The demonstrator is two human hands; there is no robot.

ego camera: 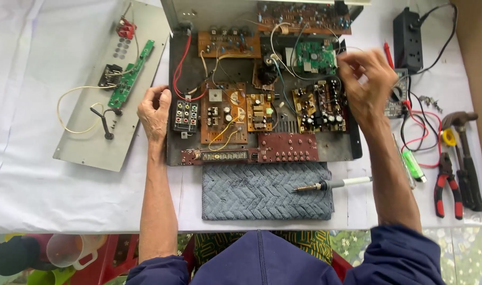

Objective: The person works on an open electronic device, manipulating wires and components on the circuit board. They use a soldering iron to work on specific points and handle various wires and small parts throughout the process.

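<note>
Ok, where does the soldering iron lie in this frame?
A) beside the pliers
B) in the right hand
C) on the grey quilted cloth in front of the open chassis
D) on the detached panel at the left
C: the soldering iron rests on the grey cloth, tip pointing left, with neither hand touching it.

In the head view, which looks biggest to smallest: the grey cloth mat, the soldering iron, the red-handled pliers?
1. Grey cloth mat
2. Soldering iron and red-handled pliers: similar length, too close to rank.

The right hand (365,79) is motion-blurred, so what its fingers (352,60) pinch cannot be told. It hides part of the meter (396,97). The top edge cuts off the chassis (262,153); the bottom edge cuts the cup (69,250).
</note>
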